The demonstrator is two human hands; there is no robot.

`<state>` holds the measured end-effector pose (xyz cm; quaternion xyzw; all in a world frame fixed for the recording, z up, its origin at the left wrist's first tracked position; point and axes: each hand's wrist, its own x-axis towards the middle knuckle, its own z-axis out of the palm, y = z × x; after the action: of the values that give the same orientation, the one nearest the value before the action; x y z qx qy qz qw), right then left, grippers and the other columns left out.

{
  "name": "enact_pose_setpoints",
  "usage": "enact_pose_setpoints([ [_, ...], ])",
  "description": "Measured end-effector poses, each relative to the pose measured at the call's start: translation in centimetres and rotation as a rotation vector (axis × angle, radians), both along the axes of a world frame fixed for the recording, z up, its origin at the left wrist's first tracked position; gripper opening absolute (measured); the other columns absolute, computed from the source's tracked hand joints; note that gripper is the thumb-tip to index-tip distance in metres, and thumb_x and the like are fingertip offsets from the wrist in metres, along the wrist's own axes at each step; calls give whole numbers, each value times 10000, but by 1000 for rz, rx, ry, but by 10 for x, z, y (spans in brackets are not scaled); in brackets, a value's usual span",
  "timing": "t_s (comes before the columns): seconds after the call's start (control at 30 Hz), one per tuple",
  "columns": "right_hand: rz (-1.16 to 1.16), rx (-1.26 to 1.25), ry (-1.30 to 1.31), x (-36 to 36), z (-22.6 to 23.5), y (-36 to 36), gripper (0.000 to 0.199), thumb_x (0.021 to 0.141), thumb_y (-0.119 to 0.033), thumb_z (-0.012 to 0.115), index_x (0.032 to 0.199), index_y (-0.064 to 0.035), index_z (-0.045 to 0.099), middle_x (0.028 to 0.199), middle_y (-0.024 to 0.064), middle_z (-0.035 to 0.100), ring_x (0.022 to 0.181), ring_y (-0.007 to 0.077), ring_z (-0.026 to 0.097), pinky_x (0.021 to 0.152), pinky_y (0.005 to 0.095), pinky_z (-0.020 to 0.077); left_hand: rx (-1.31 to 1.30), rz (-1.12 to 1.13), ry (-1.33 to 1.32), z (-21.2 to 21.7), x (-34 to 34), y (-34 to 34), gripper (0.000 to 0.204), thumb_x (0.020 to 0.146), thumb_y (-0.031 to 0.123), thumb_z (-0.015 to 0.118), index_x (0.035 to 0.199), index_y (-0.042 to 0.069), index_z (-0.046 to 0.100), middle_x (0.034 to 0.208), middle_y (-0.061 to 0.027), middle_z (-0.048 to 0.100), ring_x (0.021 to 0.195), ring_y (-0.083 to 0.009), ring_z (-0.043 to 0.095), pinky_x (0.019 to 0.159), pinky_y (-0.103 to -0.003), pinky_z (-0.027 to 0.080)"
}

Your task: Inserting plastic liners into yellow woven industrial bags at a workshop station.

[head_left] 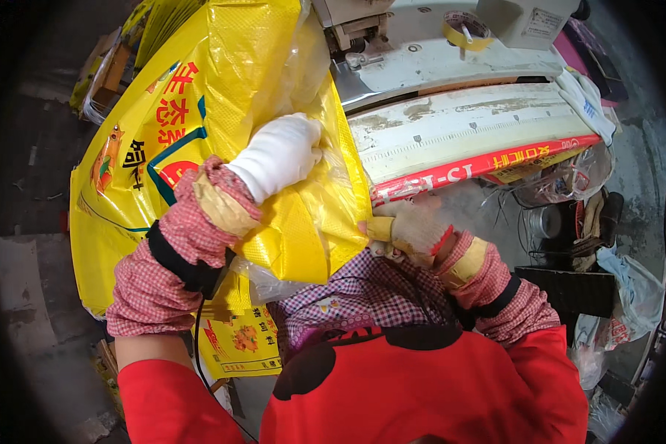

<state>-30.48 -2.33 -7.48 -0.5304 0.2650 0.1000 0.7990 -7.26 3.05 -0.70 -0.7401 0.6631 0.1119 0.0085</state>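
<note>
Against the sewing table (pixel 466 122), one gloved left hand (pixel 280 154) lies flat, fingers together, on the single yellow sack (pixel 222 96), while the right hand (pixel 414 228) (glove soiled) pinches that sack's lower edge.

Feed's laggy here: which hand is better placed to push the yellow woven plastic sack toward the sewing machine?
Probably left: the left hand lies flat on the yellow woven plastic sack; the right hand only pinches its lower edge.

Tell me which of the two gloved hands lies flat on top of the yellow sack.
The left hand, in the clean white glove, lies flat on the yellow sack. The right hand, in a grubbier glove, grips the sack's lower edge instead.
</note>
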Motion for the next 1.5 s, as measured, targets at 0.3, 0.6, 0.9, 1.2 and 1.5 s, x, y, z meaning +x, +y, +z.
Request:
enact_pose_setpoints([
  [0.3,188,-1892,-452,46,53,-46,180,733,-236,639,864,-120,683,925,50,653,956,253,596,813,368,477,87,11,82,24,-17,14,357,773,257,693,960,-26,580,977,-210,614,968,-382,580,837,-419,467],
  [0.6,639,-1948,-556,77,45,-49,191,746,-207,636,928,-186,691,1005,-10,646,1004,211,590,847,324,488,167,62,-84,15,1,39,288,850,322,588,857,36,619,823,-200,634,811,-400,607,738,-476,476],
  [0.9,719,-1974,-546,84,52,-55,190,778,-179,617,959,-169,675,1008,32,641,982,231,614,810,336,513,313,78,-87,13,4,32,270,843,291,584,875,24,612,866,-210,646,861,-395,615,766,-473,478],
  [1.2,760,-1943,-624,83,52,-49,154,811,-202,574,940,-195,658,919,41,649,861,247,653,712,365,534,335,66,-76,7,7,29,260,839,275,585,889,21,610,857,-214,650,854,-399,619,766,-472,481],
  [1.5,746,-1815,-653,82,44,-58,178,797,-183,582,957,-169,659,906,85,642,862,287,648,700,382,528,331,56,-58,1,10,30,268,847,278,574,899,17,606,875,-222,648,873,-403,615,779,-474,476],
])
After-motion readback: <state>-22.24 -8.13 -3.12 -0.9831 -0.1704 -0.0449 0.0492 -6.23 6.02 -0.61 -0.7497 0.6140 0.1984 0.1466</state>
